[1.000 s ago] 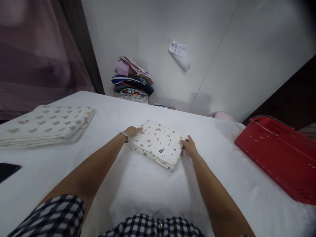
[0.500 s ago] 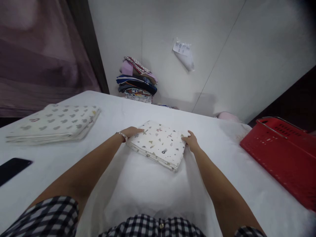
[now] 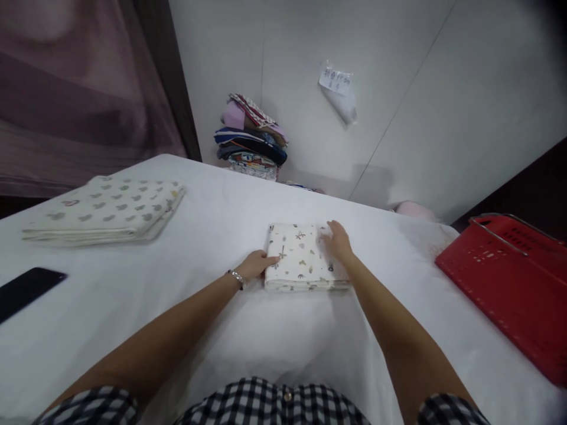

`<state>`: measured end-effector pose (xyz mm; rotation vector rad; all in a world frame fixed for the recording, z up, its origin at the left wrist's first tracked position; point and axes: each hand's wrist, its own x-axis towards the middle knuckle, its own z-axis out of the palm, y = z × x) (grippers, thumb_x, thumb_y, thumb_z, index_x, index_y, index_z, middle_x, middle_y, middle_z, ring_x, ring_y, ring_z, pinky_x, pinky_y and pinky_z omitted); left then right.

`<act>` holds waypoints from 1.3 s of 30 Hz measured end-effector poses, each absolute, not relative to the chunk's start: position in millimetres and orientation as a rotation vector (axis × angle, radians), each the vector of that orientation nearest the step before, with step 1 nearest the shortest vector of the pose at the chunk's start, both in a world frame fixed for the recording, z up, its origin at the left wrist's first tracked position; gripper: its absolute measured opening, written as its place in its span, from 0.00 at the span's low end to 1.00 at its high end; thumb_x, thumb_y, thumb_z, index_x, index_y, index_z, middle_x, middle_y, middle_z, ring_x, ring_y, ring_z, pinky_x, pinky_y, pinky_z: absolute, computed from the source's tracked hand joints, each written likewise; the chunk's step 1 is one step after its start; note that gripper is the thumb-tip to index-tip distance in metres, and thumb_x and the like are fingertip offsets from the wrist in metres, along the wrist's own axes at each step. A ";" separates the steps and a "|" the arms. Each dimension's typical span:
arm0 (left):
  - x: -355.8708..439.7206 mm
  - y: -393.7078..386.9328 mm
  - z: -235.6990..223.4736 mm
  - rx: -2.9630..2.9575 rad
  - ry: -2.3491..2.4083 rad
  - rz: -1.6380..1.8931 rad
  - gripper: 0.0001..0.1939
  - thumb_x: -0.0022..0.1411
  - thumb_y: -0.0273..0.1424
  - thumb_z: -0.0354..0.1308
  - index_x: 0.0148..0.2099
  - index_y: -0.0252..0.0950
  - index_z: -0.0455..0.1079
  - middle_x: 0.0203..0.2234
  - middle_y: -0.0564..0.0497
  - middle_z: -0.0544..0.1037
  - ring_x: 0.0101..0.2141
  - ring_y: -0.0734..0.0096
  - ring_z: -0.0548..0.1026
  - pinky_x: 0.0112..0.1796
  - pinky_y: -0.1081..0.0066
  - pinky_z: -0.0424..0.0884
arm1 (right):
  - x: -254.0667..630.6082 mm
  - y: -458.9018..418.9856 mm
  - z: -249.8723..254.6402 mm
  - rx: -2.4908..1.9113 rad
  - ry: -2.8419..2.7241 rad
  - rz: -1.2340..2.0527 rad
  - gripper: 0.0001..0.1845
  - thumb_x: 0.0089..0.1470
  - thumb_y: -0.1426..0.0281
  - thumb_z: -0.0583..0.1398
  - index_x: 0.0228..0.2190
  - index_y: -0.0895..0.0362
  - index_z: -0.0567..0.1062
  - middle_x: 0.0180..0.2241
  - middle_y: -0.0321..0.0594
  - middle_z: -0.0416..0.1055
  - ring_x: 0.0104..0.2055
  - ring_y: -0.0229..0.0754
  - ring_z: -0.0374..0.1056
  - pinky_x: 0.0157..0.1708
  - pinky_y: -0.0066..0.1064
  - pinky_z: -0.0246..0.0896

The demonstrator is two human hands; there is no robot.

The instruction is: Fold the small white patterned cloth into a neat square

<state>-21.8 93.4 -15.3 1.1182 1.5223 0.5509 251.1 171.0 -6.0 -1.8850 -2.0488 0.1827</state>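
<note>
A folded white cloth (image 3: 305, 254) printed with small plants and figures lies squared toward me on the white-covered table (image 3: 212, 206). At its left edge, my left hand (image 3: 256, 265) has the thumb on top and the other fingers down at the side or beneath, closed on the edge. My right hand (image 3: 337, 241) is over the right part of the cloth, fingers apart and touching or just above its surface. The hand and forearm hide the cloth's right edge.
Another folded cloth (image 3: 110, 206) with grey prints lies at the left, behind a dark phone (image 3: 31, 289). A red plastic basket (image 3: 500, 277) stands at the right. Several folded fabrics (image 3: 252, 139) are stacked past the table's far edge, by the wall (image 3: 310, 35).
The folded cloth has turned from slanted to square and shifted slightly right. My left hand moved right and nearer with it; my right hand went from its right edge to over its top.
</note>
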 end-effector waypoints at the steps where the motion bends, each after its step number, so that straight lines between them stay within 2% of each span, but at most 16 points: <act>1: -21.6 93.7 -17.0 1.166 1.568 0.554 0.19 0.49 0.44 0.58 0.36 0.34 0.65 0.33 0.44 0.79 0.30 0.63 0.76 0.25 0.71 0.69 | 241.5 161.6 -9.8 -1.829 -2.164 0.166 0.28 0.56 0.66 0.51 0.58 0.58 0.58 0.62 0.45 0.49 0.64 0.45 0.41 0.61 0.39 0.37; 6: -20.5 93.1 -26.1 1.354 1.709 0.576 0.19 0.48 0.45 0.58 0.33 0.34 0.66 0.28 0.47 0.78 0.27 0.65 0.75 0.22 0.73 0.65 | 219.8 130.2 -25.2 -1.864 -2.416 0.203 0.29 0.61 0.57 0.44 0.60 0.54 0.54 0.64 0.43 0.42 0.66 0.47 0.36 0.60 0.48 0.31; 12: -14.6 82.7 -27.4 1.154 1.669 0.716 0.24 0.47 0.47 0.60 0.38 0.33 0.66 0.32 0.45 0.77 0.28 0.66 0.75 0.22 0.74 0.66 | 216.4 133.4 -12.3 -1.878 -2.453 0.283 0.30 0.60 0.55 0.43 0.60 0.54 0.54 0.64 0.46 0.41 0.66 0.49 0.35 0.59 0.50 0.34; 16: -15.3 67.2 -19.6 0.874 1.473 0.831 0.23 0.54 0.46 0.56 0.45 0.33 0.64 0.36 0.43 0.76 0.30 0.67 0.75 0.26 0.74 0.70 | 193.6 127.9 -9.3 -1.772 -2.495 0.252 0.29 0.61 0.56 0.43 0.60 0.53 0.54 0.64 0.45 0.42 0.66 0.50 0.35 0.59 0.51 0.35; 19: -21.4 54.1 -12.3 0.796 1.361 0.795 0.18 0.59 0.41 0.53 0.45 0.32 0.64 0.33 0.45 0.77 0.28 0.69 0.75 0.30 0.72 0.72 | 178.5 121.0 -15.1 -1.700 -2.567 0.226 0.28 0.61 0.57 0.44 0.59 0.53 0.55 0.64 0.44 0.42 0.66 0.49 0.36 0.59 0.52 0.35; 22: -28.5 41.7 -6.6 0.812 1.321 0.745 0.16 0.56 0.35 0.56 0.45 0.31 0.65 0.31 0.46 0.77 0.26 0.71 0.75 0.31 0.72 0.73 | 174.8 116.9 -17.5 -1.670 -2.533 0.243 0.26 0.60 0.58 0.46 0.57 0.53 0.59 0.63 0.44 0.46 0.65 0.49 0.38 0.59 0.53 0.36; 25: -32.0 32.2 -4.6 0.826 1.293 0.724 0.22 0.56 0.31 0.57 0.51 0.30 0.61 0.33 0.44 0.76 0.28 0.68 0.76 0.31 0.70 0.74 | 175.7 108.7 -15.7 -1.514 -2.392 0.259 0.24 0.58 0.60 0.50 0.53 0.55 0.65 0.60 0.47 0.55 0.63 0.48 0.46 0.58 0.48 0.43; 28: -31.5 27.5 -5.7 0.835 1.281 0.729 0.25 0.56 0.30 0.57 0.55 0.30 0.57 0.32 0.44 0.76 0.27 0.68 0.77 0.31 0.69 0.74 | 171.6 88.3 -16.7 -1.215 -2.247 0.321 0.19 0.56 0.64 0.53 0.46 0.57 0.73 0.50 0.47 0.68 0.55 0.45 0.60 0.55 0.40 0.53; 30: -30.4 27.0 -6.6 0.840 1.278 0.743 0.26 0.56 0.27 0.57 0.55 0.30 0.56 0.29 0.47 0.76 0.26 0.69 0.76 0.30 0.69 0.74 | 166.2 70.6 -19.9 -1.046 -2.190 0.395 0.15 0.55 0.65 0.54 0.41 0.55 0.75 0.43 0.45 0.72 0.48 0.43 0.65 0.50 0.37 0.59; 33: -29.6 27.7 -6.9 0.846 1.277 0.748 0.25 0.54 0.24 0.58 0.54 0.31 0.57 0.25 0.50 0.74 0.24 0.70 0.76 0.30 0.69 0.74 | 159.1 48.5 -24.4 -0.934 -2.176 0.438 0.12 0.53 0.66 0.57 0.40 0.53 0.75 0.40 0.42 0.73 0.45 0.43 0.66 0.47 0.38 0.61; 39: -28.4 28.2 -9.6 0.873 1.268 0.778 0.24 0.49 0.21 0.62 0.48 0.34 0.58 0.22 0.55 0.73 0.22 0.70 0.75 0.28 0.69 0.73 | 150.2 38.4 -24.9 -0.919 -2.280 0.296 0.15 0.52 0.70 0.57 0.44 0.53 0.73 0.44 0.44 0.70 0.47 0.45 0.63 0.48 0.42 0.60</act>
